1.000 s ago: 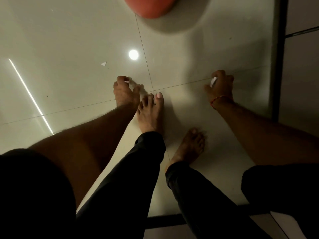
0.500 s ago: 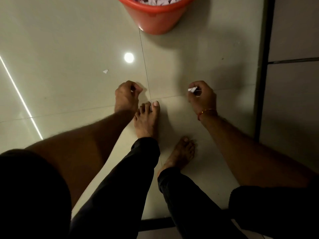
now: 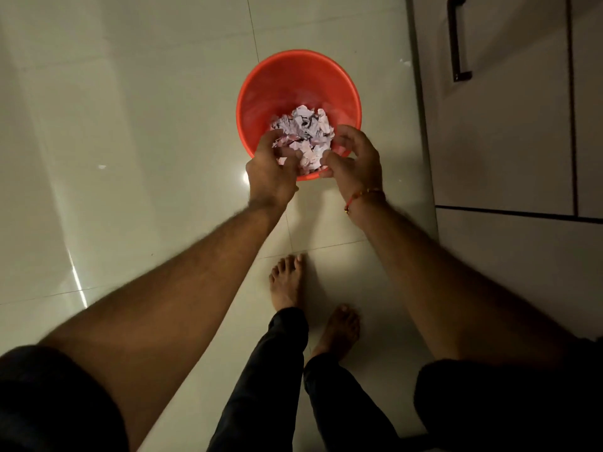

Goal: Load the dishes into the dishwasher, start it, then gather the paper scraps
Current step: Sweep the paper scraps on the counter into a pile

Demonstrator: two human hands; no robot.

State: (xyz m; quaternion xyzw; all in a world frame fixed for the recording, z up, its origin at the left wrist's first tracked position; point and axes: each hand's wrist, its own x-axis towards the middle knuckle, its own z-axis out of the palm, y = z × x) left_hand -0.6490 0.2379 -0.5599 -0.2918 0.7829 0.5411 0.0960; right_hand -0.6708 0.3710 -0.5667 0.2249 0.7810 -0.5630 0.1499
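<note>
Orange bucket point(image 3: 261, 93): stands on the tiled floor point(image 3: 130, 109), near the cabinet point(image 3: 505, 125).
Paper scraps point(image 3: 306, 132): heaped inside, toward its near wall.
Left hand point(image 3: 270, 171): over the near rim, fingers loosely curled; any scrap between them cannot be told.
Right hand point(image 3: 355, 158): likewise.
Stray scrap point(image 3: 101, 166): lies on floor, left.
Handling: likely feather-light, limp, drifting; pinch edges.
</note>
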